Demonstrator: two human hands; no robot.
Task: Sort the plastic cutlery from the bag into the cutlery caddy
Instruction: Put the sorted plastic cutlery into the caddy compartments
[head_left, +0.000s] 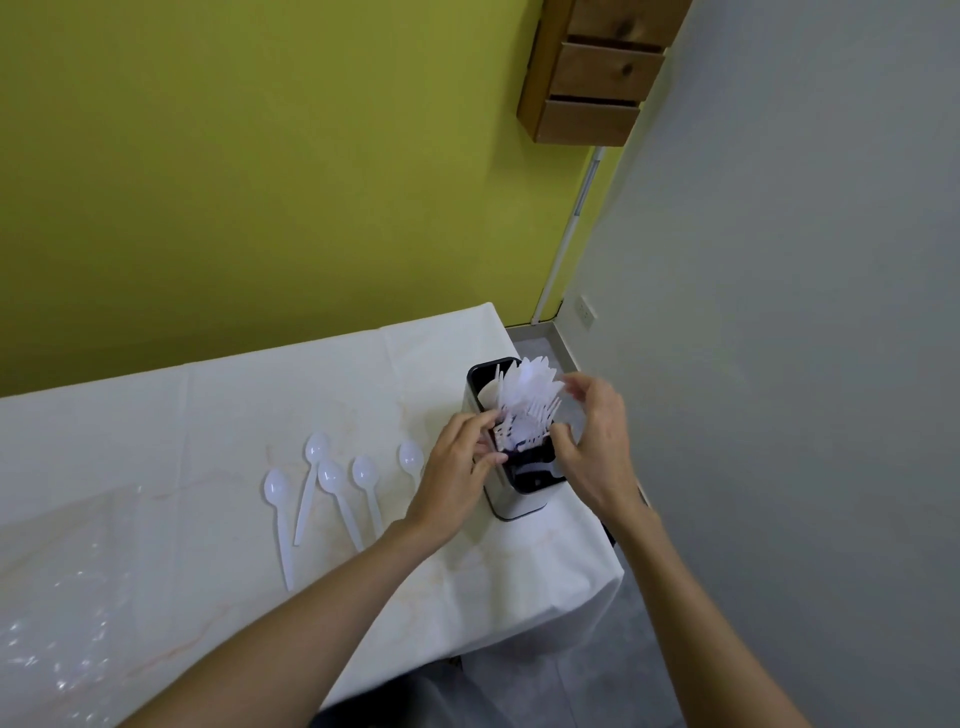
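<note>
A black-rimmed white cutlery caddy (519, 506) stands near the table's right edge, holding a bunch of white plastic forks and knives (524, 402) upright. My left hand (457, 480) touches the caddy's left side, its fingertips at the forks. My right hand (597, 441) curls around the bunch from the right, fingers spread. Several white plastic spoons (332, 480) lie flat on the tablecloth to the left of the caddy. A clear plastic bag (62, 623) lies crumpled at the lower left.
The table has a white cloth (208, 415) and ends just right of the caddy, with grey floor beyond. A yellow-green wall stands behind, a grey wall at the right, and a wooden drawer unit (597, 73) hangs high up.
</note>
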